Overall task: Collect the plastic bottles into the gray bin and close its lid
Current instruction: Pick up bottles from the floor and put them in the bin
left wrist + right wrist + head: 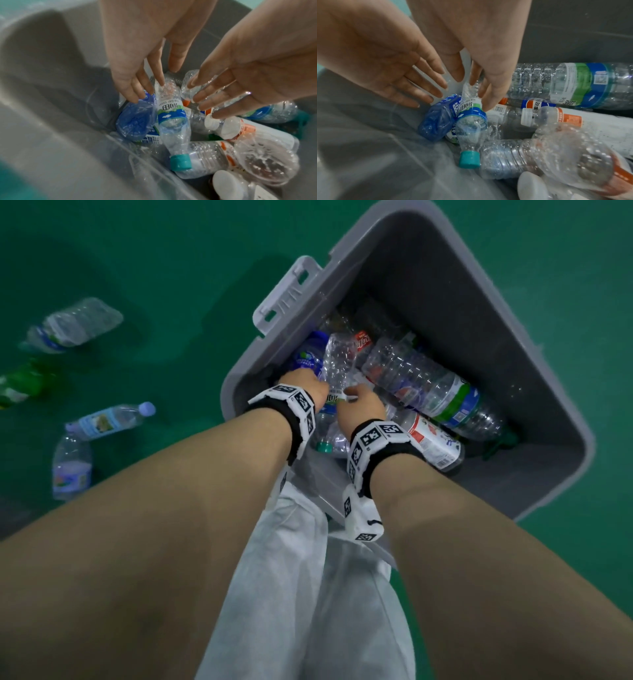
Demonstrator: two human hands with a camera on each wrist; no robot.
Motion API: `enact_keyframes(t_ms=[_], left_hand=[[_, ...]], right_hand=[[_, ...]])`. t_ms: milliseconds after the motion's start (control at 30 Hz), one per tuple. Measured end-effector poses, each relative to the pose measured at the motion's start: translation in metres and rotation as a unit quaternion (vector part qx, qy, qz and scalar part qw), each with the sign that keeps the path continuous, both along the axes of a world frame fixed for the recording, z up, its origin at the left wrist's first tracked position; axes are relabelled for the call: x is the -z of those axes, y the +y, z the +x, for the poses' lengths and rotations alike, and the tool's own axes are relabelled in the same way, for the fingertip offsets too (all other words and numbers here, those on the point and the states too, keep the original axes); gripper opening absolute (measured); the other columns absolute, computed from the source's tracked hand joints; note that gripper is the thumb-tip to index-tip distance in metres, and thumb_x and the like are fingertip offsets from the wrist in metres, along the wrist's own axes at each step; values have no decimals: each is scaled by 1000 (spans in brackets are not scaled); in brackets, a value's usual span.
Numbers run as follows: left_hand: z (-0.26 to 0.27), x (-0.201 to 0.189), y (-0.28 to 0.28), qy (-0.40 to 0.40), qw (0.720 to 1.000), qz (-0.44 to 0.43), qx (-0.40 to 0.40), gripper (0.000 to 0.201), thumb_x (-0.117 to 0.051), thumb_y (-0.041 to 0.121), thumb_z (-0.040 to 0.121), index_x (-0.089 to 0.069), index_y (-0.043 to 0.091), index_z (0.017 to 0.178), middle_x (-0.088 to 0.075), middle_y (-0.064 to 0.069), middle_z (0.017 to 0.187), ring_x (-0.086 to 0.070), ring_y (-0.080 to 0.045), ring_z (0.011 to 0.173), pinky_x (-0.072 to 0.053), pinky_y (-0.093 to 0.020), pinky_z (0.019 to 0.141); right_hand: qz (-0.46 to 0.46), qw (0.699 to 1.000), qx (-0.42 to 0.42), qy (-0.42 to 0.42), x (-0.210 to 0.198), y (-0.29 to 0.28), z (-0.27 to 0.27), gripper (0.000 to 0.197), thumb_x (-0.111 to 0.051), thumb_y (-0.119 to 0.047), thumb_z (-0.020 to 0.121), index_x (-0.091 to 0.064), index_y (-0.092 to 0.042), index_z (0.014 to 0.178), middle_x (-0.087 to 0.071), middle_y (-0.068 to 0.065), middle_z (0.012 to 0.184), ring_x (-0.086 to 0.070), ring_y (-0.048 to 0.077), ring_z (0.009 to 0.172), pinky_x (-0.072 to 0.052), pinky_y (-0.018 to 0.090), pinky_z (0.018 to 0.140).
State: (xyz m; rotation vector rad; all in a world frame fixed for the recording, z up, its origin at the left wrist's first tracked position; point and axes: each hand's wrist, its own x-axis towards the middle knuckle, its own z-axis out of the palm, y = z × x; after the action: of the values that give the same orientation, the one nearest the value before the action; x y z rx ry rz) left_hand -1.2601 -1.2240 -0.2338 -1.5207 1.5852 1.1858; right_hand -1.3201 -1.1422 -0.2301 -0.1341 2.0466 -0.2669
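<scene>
The gray bin (445, 285) stands open on the green floor with several plastic bottles inside. A crumpled clear bottle with a teal cap (337, 364) (171, 121) (471, 124) lies at the near left corner, next to a crushed blue bottle (135, 121) (436, 121). My left hand (308, 385) (137, 81) is open; its straight fingers reach down onto both bottles. My right hand (363, 404) (481, 88) is open just to the right, fingertips at the clear bottle's base. Neither hand holds anything.
On the floor to the left lie a crushed clear bottle (78, 325), a green bottle (20, 385), a lilac-capped bottle (109, 419) and a small bottle (70, 467). A white latch (287, 292) sticks out from the bin's left rim. A translucent panel (329, 484) hangs at the near side.
</scene>
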Motion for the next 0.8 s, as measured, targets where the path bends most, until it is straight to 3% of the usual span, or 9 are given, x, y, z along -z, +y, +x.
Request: enact_keyframes(t_ms=[200,433,600,733,800], left_hand=[[11,-37,25,22,998,-12,-59,32,-47,25,95,-63,8,116,-61,-13,122,-57,-30,110,-44,-31,90],[59,-80,57,44,985,-26,-164,32,-47,19,94,-63,2,116,-60,-18,126,-55,-33,115,-42,-32,91],[122,-101,91,34,967,-36,-250,31,-44,20,94,-65,3,108,-63,-17,118,-58,-32,110,-44,-32,92],[181,-101,123,11,949,-29,-313,24,-44,21,92,-59,7,78,-66,-19,106,-59,-33,90,-43,-30,76],[216,-100,141,-11,939,-35,-342,25,-42,21,93,-60,7,81,-66,-17,108,-57,-31,90,-43,-30,75]], right_hand=[[-1,998,-69,6,-33,17,10,34,-48,-11,91,-57,-12,123,-62,10,123,-60,26,110,-49,35,95],[-10,982,-190,2,-76,29,36,31,-49,-18,92,-60,-13,120,-63,10,122,-59,27,113,-46,33,97],[-24,960,-278,-9,-94,30,79,26,-51,-15,88,-68,-14,108,-67,12,113,-62,30,107,-48,36,97],[-36,943,-331,-25,-84,39,131,16,-54,-17,85,-69,-17,92,-71,14,100,-66,32,97,-54,44,89],[-40,931,-361,-34,-77,49,158,14,-53,-17,85,-67,-19,88,-72,14,97,-67,31,95,-55,44,87]])
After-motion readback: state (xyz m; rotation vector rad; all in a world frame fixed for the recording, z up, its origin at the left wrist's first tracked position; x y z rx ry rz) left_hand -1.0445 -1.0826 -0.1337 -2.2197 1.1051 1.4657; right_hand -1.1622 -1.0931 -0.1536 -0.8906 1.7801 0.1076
